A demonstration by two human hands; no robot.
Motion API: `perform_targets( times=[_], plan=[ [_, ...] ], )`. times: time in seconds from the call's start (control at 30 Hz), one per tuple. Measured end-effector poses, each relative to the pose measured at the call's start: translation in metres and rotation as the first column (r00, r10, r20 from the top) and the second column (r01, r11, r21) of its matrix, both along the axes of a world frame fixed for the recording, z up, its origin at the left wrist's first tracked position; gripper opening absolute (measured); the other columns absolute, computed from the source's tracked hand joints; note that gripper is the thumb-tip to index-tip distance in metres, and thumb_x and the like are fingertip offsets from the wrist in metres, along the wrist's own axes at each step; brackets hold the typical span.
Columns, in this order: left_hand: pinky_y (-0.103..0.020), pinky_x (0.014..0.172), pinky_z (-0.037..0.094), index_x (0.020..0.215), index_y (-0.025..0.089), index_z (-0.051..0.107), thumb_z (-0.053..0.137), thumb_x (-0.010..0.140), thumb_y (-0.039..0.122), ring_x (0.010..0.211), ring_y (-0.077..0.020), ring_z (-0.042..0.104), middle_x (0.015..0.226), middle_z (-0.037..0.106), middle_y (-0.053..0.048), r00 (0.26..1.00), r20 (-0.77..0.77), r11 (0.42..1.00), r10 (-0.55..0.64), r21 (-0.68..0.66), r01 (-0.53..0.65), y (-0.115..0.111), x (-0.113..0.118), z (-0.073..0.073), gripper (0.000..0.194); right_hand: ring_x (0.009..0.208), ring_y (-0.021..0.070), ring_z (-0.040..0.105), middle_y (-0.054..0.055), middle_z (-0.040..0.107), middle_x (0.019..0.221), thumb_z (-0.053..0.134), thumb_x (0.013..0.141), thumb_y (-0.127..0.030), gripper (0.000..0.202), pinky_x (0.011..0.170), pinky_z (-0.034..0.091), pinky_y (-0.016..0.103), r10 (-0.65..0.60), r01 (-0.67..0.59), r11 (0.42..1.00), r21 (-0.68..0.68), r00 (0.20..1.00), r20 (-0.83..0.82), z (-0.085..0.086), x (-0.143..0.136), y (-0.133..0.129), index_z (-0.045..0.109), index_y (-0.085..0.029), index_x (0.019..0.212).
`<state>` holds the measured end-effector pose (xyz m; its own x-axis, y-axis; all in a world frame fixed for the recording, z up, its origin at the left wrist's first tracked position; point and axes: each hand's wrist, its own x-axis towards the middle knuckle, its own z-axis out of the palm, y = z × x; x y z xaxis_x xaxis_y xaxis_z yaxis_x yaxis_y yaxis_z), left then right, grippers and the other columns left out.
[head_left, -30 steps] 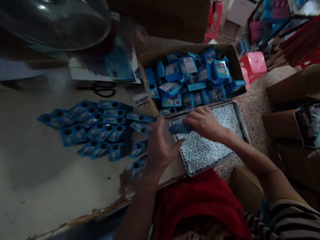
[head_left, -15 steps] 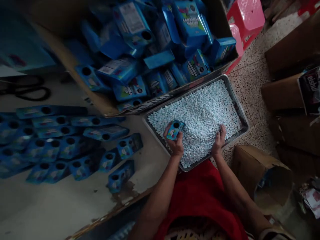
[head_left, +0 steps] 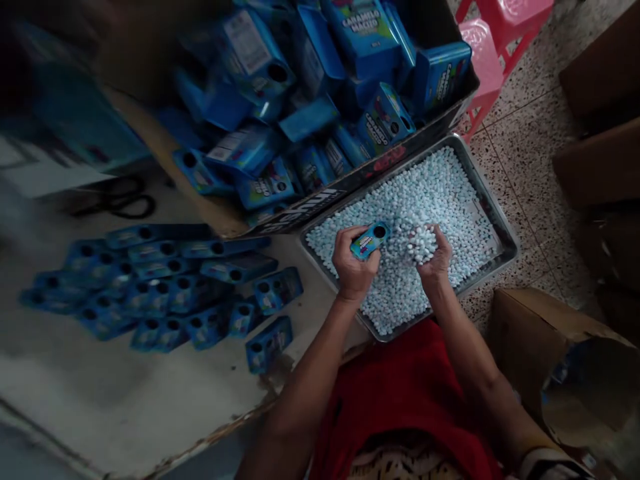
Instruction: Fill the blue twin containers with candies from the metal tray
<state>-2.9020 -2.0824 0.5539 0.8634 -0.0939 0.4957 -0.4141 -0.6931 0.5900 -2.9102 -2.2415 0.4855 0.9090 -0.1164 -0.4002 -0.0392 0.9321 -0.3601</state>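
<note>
Though tilted, "CARAMELO MACIZO" box (head_left: 367,245)

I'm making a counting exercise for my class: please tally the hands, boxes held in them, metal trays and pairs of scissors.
Hands (left hand, right hand): 2
Held blue box: 1
Metal tray: 1
Scissors: 1
Total: 5

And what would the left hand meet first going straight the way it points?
The left hand likely meets the side of the cardboard box, past the tray; depth is unclear, so perhaps pellets first.
</note>
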Motion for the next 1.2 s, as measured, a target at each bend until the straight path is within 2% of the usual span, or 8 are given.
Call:
perform_targets(
  times=[0.1,0.2,0.37,0.57,0.77,0.87,1.07,1.2],
  plan=[
    [-0.039,0.100,0.058,0.112,0.021,0.069,0.073,0.080,0.016,0.107,-0.0266,0.071,0.109,0.072,-0.007,0.999,-0.040,0.984,-0.022,0.174,0.029,0.011,-0.001,0.027,0.033,0.082,0.0207,0.073,0.001,0.076,0.088,0.083,0.078,-0.059,0.038,0.074,0.064,0.036,-0.020,0.010,0.996,0.091,0.993,0.117,0.046,-0.005,-0.009,0.066,-0.026,0.087],
    [-0.038,0.098,0.058,0.111,0.021,0.070,0.072,0.077,0.011,0.106,-0.0268,0.072,0.108,0.074,-0.007,0.995,-0.089,0.972,-0.052,0.225,0.071,0.014,-0.005,0.039,0.035,0.096,0.0235,0.077,0.002,0.079,0.099,0.081,0.081,-0.059,0.036,0.081,0.066,0.040,-0.001,-0.004,1.000,0.019,0.956,0.293,0.087,-0.009,-0.011,0.066,-0.027,0.091],
    [-0.036,0.095,0.058,0.111,0.021,0.070,0.074,0.079,0.014,0.107,-0.0265,0.072,0.108,0.075,-0.007,0.989,-0.141,0.978,-0.055,0.191,0.082,0.011,-0.014,0.045,0.034,0.104,0.0252,0.078,0.003,0.081,0.107,0.079,0.084,-0.062,0.037,0.090,0.066,0.043,0.016,0.035,0.993,-0.114,0.911,0.412,0.119,-0.008,-0.009,0.067,-0.028,0.094],
    [-0.037,0.096,0.057,0.109,0.022,0.070,0.074,0.078,0.013,0.107,-0.0266,0.072,0.107,0.075,-0.007,0.991,-0.130,0.988,-0.024,0.151,0.044,0.008,-0.017,0.044,0.032,0.103,0.0267,0.078,0.003,0.080,0.096,0.071,0.087,-0.067,0.041,0.094,0.065,0.046,0.055,0.034,0.979,-0.201,0.903,0.425,0.131,-0.008,-0.007,0.069,-0.029,0.102],
    [-0.036,0.095,0.057,0.108,0.022,0.070,0.075,0.077,0.012,0.105,-0.0259,0.072,0.106,0.075,-0.006,0.990,-0.143,0.991,-0.008,0.128,0.026,0.009,-0.020,0.036,0.032,0.085,0.0250,0.072,0.003,0.069,0.076,0.058,0.093,-0.074,0.049,0.094,0.061,0.046,0.016,0.106,0.965,-0.242,0.891,0.454,0.135,-0.007,-0.004,0.069,-0.027,0.085],
    [-0.036,0.094,0.057,0.108,0.021,0.070,0.075,0.076,0.012,0.104,-0.0258,0.073,0.106,0.075,-0.007,0.992,-0.127,0.993,-0.004,0.113,0.018,0.010,-0.022,0.031,0.033,0.079,0.0238,0.065,0.003,0.063,0.074,0.056,0.094,-0.074,0.051,0.092,0.059,0.045,0.007,0.138,0.955,-0.265,0.876,0.482,0.129,-0.006,-0.002,0.067,-0.027,0.078],
    [-0.037,0.097,0.057,0.110,0.021,0.069,0.073,0.076,0.013,0.105,-0.0253,0.073,0.108,0.076,-0.006,0.986,-0.164,0.997,0.014,0.077,-0.002,0.006,-0.023,0.024,0.035,0.085,0.0267,0.064,0.006,0.061,0.077,0.054,0.094,-0.066,0.048,0.091,0.054,0.045,0.059,0.169,0.912,-0.374,0.848,0.527,0.115,-0.012,0.014,0.058,-0.027,0.065],
    [-0.038,0.100,0.057,0.111,0.022,0.070,0.076,0.076,0.015,0.108,-0.0251,0.072,0.111,0.076,-0.006,0.979,-0.202,0.999,0.035,0.019,-0.032,0.007,-0.021,0.021,0.036,0.090,0.0275,0.066,0.007,0.065,0.079,0.047,0.096,-0.070,0.053,0.094,0.055,0.046,0.088,0.197,0.840,-0.506,0.870,0.485,0.092,-0.013,0.004,0.056,-0.027,0.066]
  ],
)
